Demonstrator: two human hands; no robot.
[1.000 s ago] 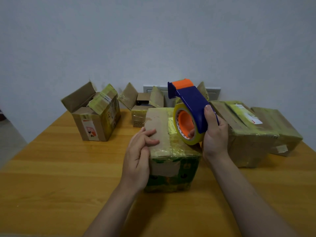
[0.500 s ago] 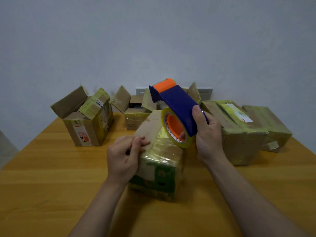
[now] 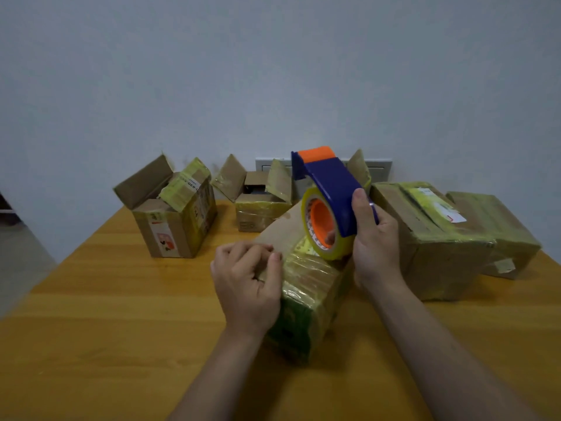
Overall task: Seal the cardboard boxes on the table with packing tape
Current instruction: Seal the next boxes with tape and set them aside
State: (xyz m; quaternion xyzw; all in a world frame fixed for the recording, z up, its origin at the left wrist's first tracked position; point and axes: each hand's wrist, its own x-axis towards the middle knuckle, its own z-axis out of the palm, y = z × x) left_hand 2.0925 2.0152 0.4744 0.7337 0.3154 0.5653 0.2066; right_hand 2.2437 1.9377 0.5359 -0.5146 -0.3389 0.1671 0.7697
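The box (image 3: 306,299) has swung corner-on. Your left hand (image 3: 247,284) now curls at its edge, grip unclear. Your right hand (image 3: 375,247) grasps the tape dispenser (image 3: 331,189), seemingly ready to tape.

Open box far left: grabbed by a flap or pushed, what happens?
The open box likely slides rather than tips: about as wide as tall, flat on the table. Its raised flap looks creased, probably bends if gripped. Weight unclear.

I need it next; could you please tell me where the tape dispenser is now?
The tape dispenser is right of centre in the head view, gripped by the right hand at the top of the middle box.
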